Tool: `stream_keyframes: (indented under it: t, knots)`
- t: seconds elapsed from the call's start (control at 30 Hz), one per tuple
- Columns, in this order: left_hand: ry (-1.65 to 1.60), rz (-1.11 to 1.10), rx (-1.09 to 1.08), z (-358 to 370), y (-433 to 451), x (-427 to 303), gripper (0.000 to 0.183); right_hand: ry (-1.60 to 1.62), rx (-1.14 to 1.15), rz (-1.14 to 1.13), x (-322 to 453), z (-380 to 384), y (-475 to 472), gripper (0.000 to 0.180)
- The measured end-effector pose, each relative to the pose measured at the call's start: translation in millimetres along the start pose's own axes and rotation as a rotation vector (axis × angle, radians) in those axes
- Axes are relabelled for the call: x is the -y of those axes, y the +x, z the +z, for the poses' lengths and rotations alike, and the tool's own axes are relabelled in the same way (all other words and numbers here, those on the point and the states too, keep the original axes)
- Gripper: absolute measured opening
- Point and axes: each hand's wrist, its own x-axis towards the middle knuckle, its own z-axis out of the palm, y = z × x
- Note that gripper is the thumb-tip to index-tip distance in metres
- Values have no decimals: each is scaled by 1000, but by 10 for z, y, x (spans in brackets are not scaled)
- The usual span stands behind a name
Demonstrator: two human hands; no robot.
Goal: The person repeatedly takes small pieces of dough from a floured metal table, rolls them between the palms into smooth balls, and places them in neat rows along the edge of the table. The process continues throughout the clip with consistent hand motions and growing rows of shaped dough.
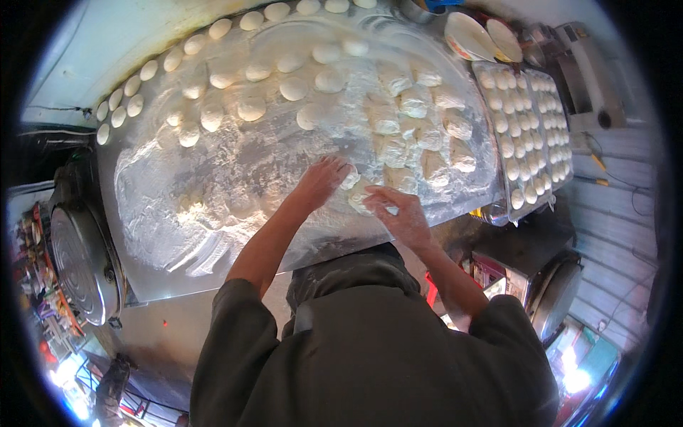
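Observation:
On the floured metal worktable (315, 251), my left hand (324, 179) bends over a small piece of dough (350, 179). That piece shows past its fingertips; the palm side is hidden. My right hand (399, 211) is beside it, dusted with flour, with thumb and fingers curled into a loop. Its fingertips meet the edge of another raw dough piece (358, 202), and whether they pinch it cannot be made out. Several rough-cut dough pieces (413, 103) lie in rows to the right. Smooth round dough balls (252, 109) are spread over the far and left parts.
Trays of small dough balls (520, 128) stand past the table's right end. Bowls (469, 37) sit at the back right, near a metal appliance (592, 80). Large round metal lids or pans (80, 264) flank the left end. Loose flour (200, 213) covers the table's left part.

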Motion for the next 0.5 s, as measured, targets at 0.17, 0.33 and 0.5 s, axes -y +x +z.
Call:
stream_keyframes:
  t: [0.17, 0.33, 0.5]
  knots:
    - [170, -103, -482, -144, -588, 187, 40, 83, -61, 9, -75, -17, 69, 28]
    - [230, -377, -285, -113, -1294, -4, 63, 80, 29, 39, 3, 239, 213, 28]
    - [179, -480, -327, 74, -1151, -5, 84, 30, 69, -48, -41, 476, 419, 30]
